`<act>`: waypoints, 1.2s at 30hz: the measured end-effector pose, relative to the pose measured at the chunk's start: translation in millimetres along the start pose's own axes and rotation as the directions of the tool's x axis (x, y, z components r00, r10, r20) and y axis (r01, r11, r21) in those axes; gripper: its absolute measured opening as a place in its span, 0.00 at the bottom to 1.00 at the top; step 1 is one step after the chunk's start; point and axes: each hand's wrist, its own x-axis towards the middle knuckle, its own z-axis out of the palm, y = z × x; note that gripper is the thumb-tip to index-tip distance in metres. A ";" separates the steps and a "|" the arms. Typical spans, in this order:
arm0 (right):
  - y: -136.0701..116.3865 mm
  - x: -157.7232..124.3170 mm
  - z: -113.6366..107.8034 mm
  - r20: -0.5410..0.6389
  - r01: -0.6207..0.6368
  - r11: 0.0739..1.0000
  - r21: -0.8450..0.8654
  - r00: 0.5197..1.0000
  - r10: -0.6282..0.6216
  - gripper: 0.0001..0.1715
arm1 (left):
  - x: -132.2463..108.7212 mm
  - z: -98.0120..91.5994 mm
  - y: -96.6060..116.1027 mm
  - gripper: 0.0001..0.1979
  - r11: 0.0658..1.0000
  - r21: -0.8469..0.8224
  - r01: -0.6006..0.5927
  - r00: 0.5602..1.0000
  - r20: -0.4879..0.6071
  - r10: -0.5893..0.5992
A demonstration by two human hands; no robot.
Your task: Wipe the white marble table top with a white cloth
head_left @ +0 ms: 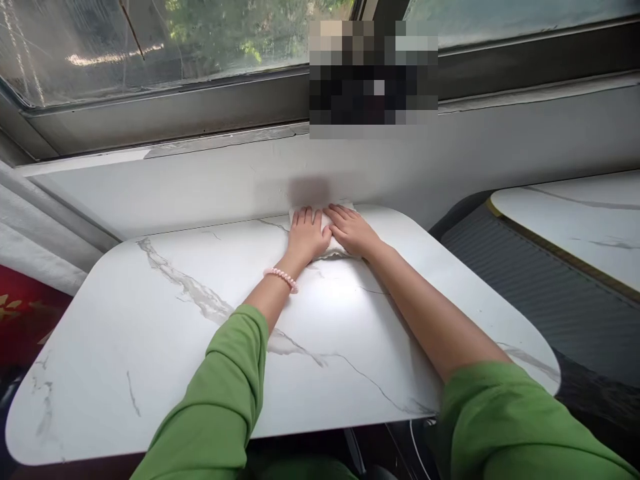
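Observation:
Both arms reach across a white marble-patterned table (165,347) to its far edge by the wall. A white cloth (334,251), folded or bunched, lies there under my hands. My left hand (306,237) rests flat on the cloth's left part, fingers stretched out and pointing away from me. On the right part lies my right hand (351,230), also flat, with its fingers extended towards the left hand. The thumbs nearly meet over the cloth. Much of the cloth is hidden beneath the palms. A pink bead bracelet (281,280) circles my left wrist.
A white wall (210,190) and a window frame (190,107) run behind the table. To the right are a dark grey ribbed surface (545,293) and another marble-patterned tabletop (590,220). A pale curtain (40,227) and something red (30,313) stand at left.

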 end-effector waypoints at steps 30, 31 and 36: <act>-52.9 -256.8 -96.1 0.000 -0.047 0.996 0.077 0.999 0.047 0.33 | -182.4 -45.5 131.3 0.31 0.909 -0.076 -0.411 0.895 0.155 0.417; -48.8 -253.4 -93.8 0.001 -0.046 0.996 0.070 0.999 0.046 0.33 | -177.5 -43.7 129.7 0.31 0.905 -0.076 -0.419 0.891 0.155 0.426; -18.3 -214.5 -77.5 0.019 -0.074 0.997 -0.003 0.997 0.074 0.32 | -127.0 -28.2 115.8 0.31 0.898 -0.067 -0.435 0.884 0.159 0.440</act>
